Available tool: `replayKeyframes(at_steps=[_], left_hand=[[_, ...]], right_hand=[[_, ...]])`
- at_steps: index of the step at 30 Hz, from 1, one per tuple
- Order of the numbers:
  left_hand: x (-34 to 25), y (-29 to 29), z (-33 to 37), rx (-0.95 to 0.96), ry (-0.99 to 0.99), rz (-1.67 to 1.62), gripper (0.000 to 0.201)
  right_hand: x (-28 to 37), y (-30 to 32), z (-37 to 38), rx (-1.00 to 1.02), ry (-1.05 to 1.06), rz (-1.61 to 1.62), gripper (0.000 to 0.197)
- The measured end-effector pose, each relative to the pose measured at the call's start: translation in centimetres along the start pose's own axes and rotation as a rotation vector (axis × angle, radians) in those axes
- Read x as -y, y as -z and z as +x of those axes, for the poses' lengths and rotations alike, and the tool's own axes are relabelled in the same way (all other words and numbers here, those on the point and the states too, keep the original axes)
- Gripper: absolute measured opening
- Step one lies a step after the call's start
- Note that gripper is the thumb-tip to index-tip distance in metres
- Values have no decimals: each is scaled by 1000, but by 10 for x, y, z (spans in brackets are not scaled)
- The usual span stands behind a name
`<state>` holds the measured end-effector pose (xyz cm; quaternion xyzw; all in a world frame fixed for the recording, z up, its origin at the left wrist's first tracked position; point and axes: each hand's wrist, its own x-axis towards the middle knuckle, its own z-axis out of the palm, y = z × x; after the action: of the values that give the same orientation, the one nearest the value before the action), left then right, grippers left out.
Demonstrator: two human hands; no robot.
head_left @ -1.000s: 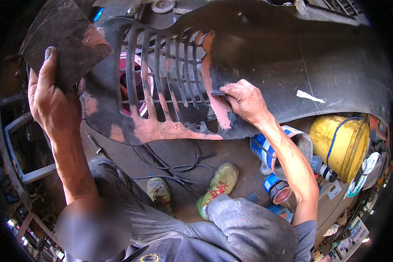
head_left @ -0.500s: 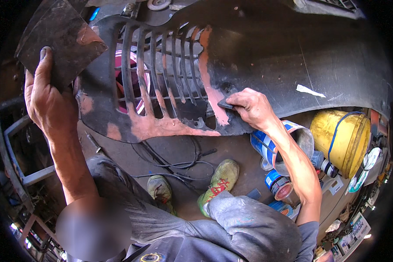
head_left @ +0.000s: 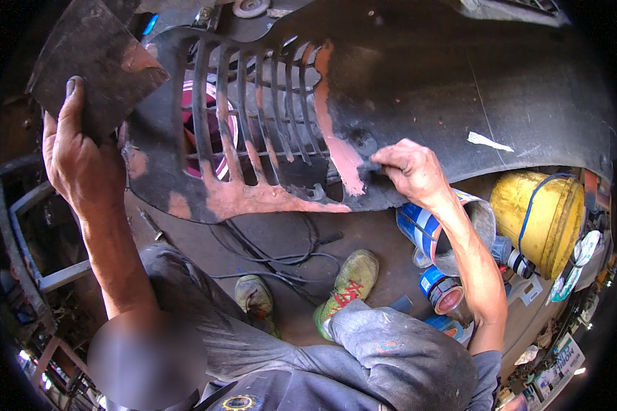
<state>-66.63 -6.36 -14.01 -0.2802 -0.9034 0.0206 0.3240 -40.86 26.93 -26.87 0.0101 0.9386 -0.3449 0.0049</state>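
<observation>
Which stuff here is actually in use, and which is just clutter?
In use:
- black bumper panel with pink filler patches
- dark flat board in left hand
- small scraper pinched in right hand

Lying about:
- yellow bucket
- blue-and-white cans
- black cables on the floor

Right hand pinches something small against the bumper, and the fingers cover it, so its kind can't be told. The bumper itself runs off the top edge and fades into the dark rim on the right. Left hand grips a dark board; its upper corner is lost in the black rim. Behind the grille slats a pink object shows only in strips. A blurred patch covers the lower left. The cans sit partly behind the right forearm.
</observation>
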Motion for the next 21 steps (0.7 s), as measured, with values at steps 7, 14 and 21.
replayKeyframes(at_steps=[7, 14, 21], left_hand=[[-1, 1, 1, -6, 31, -83, 55], [7, -4, -1, -27, -50, -77, 61], [4, -3, -2, -36, -56, -32, 59]], right_hand=[[8, -16, 38, -135, 47, -47, 26], [-4, -29, 39, -117, 58, -49, 24], [0, -25, 17, -53, 27, -49, 26]])
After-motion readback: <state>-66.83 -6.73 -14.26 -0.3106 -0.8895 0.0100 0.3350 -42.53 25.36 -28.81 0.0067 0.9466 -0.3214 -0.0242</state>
